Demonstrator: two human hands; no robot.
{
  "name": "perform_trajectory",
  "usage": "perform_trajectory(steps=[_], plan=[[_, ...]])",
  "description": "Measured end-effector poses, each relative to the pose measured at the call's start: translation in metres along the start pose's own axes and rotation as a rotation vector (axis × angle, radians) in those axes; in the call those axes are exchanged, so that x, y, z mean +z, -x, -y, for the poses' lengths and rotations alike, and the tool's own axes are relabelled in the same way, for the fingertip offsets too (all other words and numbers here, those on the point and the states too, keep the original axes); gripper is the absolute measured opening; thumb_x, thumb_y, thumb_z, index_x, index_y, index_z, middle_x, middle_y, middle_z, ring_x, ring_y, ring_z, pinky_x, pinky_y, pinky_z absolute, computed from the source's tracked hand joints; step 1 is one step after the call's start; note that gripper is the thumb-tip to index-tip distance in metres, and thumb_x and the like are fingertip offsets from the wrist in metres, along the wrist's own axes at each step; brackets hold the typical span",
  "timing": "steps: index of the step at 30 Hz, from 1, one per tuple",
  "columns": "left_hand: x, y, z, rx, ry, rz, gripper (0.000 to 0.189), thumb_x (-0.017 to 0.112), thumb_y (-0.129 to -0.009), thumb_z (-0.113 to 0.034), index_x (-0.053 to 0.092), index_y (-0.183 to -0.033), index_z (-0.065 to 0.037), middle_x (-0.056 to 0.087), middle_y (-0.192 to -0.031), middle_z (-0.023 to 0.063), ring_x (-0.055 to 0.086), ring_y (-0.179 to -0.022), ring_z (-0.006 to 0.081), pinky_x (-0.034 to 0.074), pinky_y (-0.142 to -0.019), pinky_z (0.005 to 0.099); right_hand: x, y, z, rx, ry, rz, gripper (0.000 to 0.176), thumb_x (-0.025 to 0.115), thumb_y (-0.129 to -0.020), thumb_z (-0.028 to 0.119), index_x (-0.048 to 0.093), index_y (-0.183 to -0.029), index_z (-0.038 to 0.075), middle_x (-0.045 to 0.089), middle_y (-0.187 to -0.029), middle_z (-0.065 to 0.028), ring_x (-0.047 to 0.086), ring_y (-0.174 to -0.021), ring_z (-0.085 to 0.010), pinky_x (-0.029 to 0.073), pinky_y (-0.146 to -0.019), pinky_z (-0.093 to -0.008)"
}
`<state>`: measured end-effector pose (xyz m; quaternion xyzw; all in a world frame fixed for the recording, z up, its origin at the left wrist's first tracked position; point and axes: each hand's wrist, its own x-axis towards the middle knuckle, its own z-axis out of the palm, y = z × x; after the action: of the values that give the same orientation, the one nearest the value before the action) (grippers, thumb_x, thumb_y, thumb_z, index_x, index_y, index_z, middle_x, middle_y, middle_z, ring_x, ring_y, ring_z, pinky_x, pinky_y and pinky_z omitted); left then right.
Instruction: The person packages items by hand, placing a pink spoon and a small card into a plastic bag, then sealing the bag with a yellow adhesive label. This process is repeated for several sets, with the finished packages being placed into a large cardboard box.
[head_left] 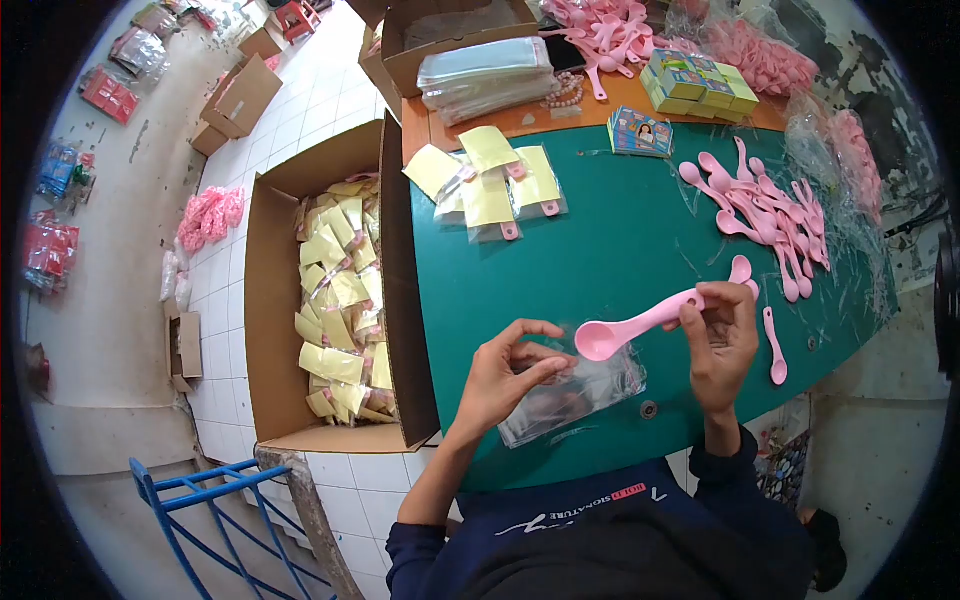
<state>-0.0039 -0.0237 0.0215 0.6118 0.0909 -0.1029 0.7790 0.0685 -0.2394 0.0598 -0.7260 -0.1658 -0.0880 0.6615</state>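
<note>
My right hand (722,345) is closed around the handle of a pink spoon (602,340), its round bowl pointing left over the table. Small pink spoon bowls (740,268) show just beyond my right fingers, their handles hidden by the hand. My left hand (510,375) is curled, thumb and fingertips pinched at the edge of a clear plastic bag (575,400). This bag lies among other clear bags on the green tabletop, just under the spoon's bowl. To the right of my right hand lies a single small pink spoon (774,347).
Pink spoons (765,215) lie heaped at the right. Packed bags with yellow cards (490,190) sit at the back left, near stacked clear bags (485,75). Printed cards (640,133) lie at the back. A cardboard box (398,270) of packed bags adjoins the table's left side.
</note>
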Motion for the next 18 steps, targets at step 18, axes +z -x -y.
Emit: perform_trajectory(steps=[18], plan=[[-0.011, -0.024, -0.033, 0.235, -0.094, 0.162, 0.031, 0.048, -0.096, -0.02, 0.054, -0.117, 0.002, 0.066, -0.1, 0.0111, 0.062, -0.089, 0.0132, 0.049, -0.076, 0.0254, 0.029, -0.048, 0.019, -0.29, 0.097, 0.467, 0.015, 0.066, -0.083, 0.012, 0.06, -0.09, 0.001, 0.064, -0.09, -0.0098, 0.063, -0.079, -0.0181, 0.051, -0.07, -0.0303]])
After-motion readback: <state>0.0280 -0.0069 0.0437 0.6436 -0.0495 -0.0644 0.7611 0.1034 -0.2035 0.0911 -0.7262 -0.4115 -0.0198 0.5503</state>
